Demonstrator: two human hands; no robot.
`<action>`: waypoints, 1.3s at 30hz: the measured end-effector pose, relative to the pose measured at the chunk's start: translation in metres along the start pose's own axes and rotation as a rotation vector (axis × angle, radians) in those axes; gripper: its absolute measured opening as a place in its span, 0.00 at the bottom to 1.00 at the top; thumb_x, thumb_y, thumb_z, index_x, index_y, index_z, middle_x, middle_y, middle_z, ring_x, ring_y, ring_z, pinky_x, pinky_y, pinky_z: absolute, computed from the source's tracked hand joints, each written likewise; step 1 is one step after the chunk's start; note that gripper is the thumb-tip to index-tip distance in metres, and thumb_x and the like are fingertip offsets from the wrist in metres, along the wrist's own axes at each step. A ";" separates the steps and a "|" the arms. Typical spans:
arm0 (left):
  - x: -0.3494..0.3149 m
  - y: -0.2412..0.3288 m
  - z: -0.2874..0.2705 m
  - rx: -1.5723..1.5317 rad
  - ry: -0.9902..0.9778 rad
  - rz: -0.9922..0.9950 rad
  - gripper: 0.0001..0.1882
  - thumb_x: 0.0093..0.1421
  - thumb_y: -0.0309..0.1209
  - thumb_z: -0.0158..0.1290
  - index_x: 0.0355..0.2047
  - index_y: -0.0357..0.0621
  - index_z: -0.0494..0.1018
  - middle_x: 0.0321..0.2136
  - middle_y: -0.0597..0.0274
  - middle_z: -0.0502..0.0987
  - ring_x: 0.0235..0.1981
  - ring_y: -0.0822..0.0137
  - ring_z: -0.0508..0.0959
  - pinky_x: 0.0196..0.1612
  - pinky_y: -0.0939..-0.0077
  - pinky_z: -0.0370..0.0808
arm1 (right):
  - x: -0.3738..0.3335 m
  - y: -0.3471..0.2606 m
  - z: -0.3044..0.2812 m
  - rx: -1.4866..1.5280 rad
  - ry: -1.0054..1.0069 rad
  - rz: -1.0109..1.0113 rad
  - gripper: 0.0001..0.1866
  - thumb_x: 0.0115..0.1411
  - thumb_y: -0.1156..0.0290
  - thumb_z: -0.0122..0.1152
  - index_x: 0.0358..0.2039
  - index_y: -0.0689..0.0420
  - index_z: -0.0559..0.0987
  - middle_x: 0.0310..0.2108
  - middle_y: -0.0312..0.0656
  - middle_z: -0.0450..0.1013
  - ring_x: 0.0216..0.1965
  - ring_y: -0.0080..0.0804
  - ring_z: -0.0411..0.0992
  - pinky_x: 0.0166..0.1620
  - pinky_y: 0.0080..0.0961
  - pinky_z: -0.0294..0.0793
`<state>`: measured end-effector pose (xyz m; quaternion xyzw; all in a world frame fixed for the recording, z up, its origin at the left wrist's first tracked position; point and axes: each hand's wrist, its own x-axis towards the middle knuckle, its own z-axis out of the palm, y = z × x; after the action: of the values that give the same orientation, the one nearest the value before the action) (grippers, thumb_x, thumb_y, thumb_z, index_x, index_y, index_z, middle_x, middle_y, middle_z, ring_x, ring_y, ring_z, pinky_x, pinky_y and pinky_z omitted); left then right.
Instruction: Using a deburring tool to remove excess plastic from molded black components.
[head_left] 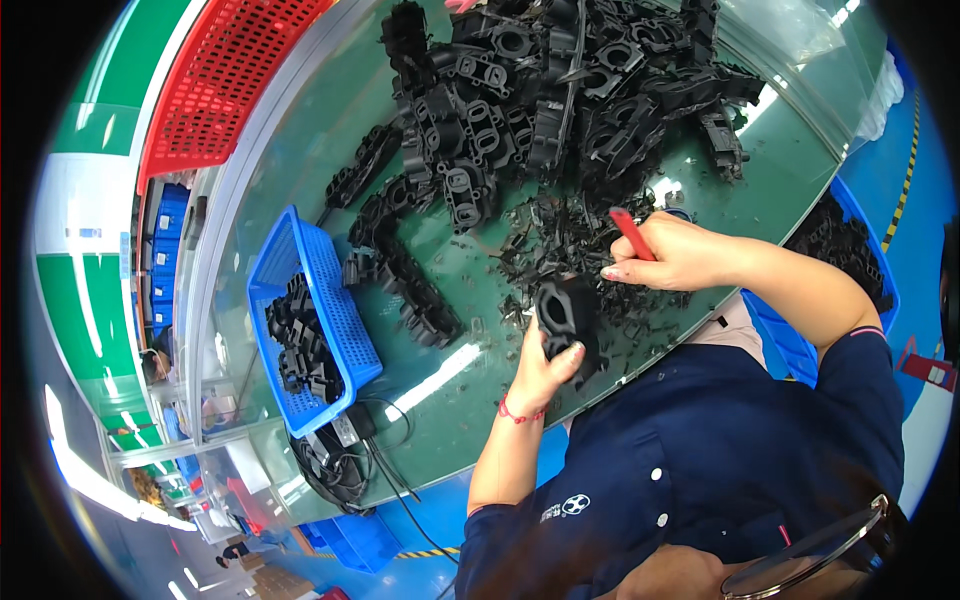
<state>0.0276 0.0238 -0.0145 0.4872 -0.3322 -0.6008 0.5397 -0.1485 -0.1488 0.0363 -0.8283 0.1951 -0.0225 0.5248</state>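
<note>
My left hand (pixel 547 365) grips a black moulded plastic part (pixel 566 312) with an oval opening, held above the near edge of the green table. In my right hand (pixel 672 250) is a red-handled tool (pixel 631 234), its handle end sticking up through the closed fingers. What the tool's working end looks like I cannot make out. The right hand is just right of and beyond the part. Under and beyond both hands lies a heap of small black plastic scraps (pixel 545 235). A large pile of similar black parts (pixel 520 90) covers the far side of the table.
A blue basket (pixel 345 340) holding small black pieces stands at the table's left, beside black cables (pixel 385 465). A red perforated crate (pixel 222 90) is at the far left. Right of me, a blue bin (pixel 875 235) on the floor holds more black parts.
</note>
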 end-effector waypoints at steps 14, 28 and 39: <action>0.022 -0.006 0.019 -0.270 0.229 0.111 0.21 0.58 0.46 0.48 0.40 0.41 0.63 0.23 0.62 0.71 0.13 0.73 0.68 0.12 0.81 0.65 | -0.007 0.000 0.036 0.121 0.012 -0.006 0.07 0.57 0.71 0.50 0.29 0.62 0.73 0.19 0.42 0.71 0.21 0.33 0.72 0.28 0.28 0.69; 0.018 -0.012 0.027 0.193 0.351 0.216 0.28 0.50 0.26 0.57 0.50 0.40 0.58 0.39 0.63 0.68 0.40 0.72 0.69 0.46 0.75 0.66 | -0.006 -0.007 0.034 -0.202 -0.112 -0.045 0.08 0.54 0.71 0.49 0.29 0.62 0.71 0.17 0.52 0.70 0.22 0.52 0.71 0.28 0.43 0.68; 0.006 -0.021 0.014 -0.330 0.142 0.019 0.28 0.53 0.23 0.52 0.54 0.43 0.55 0.39 0.63 0.69 0.37 0.76 0.70 0.42 0.82 0.69 | 0.000 -0.002 0.021 0.136 -0.032 -0.024 0.11 0.55 0.70 0.49 0.30 0.64 0.76 0.20 0.46 0.73 0.23 0.36 0.73 0.31 0.30 0.69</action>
<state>0.0080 0.0200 -0.0308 0.4300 -0.1945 -0.6061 0.6402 -0.1423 -0.1297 0.0288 -0.7931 0.1749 -0.0287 0.5827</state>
